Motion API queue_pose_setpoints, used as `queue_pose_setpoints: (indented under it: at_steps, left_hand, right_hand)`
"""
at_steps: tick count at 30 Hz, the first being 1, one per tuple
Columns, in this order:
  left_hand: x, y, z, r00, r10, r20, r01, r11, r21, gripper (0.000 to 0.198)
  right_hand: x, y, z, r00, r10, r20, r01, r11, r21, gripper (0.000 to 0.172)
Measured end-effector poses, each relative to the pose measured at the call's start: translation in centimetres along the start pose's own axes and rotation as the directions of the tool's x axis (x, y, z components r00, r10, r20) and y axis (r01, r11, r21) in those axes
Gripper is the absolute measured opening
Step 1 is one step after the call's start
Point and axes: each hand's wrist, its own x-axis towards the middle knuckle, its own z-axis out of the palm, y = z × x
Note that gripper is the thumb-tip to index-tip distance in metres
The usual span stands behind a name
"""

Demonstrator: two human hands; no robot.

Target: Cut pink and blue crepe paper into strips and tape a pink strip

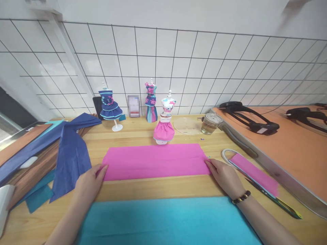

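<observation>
A wide pink sheet (pixel 155 162), thin paper or cloth, is stretched flat across the wooden table in front of me. My left hand (pixel 89 180) pinches its left end between thumb and fingers. At the opposite end, my right hand (pixel 226 175) has the right edge pinched the same way; a beaded bracelet is on that wrist. Nearer to me lies a larger teal sheet (pixel 163 221). Just behind the pink sheet stands a small dress form (pixel 165 131) in a pink skirt and white patterned top.
Two more dressed forms, one in tiered navy (pixel 111 112) and one in a long dress (pixel 151 105), stand farther back. Blue strips (pixel 73 146) pile up at left. At right are a roll of tape (pixel 224 154), a pink strip (pixel 255 172), scissors (pixel 278 199) and a lidded cup (pixel 211 124).
</observation>
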Motion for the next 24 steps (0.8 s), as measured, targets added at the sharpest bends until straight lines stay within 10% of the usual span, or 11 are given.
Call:
queue_pose_setpoints:
  at_steps: [24]
  left_hand:
    - [0.38, 0.26, 0.37, 1.0, -0.015, 0.008, 0.014, 0.992, 0.122, 0.048]
  right_hand:
    - [-0.14, 0.04, 0.43, 0.997, 0.073, -0.03, -0.076, 0.992, -0.097, 0.034]
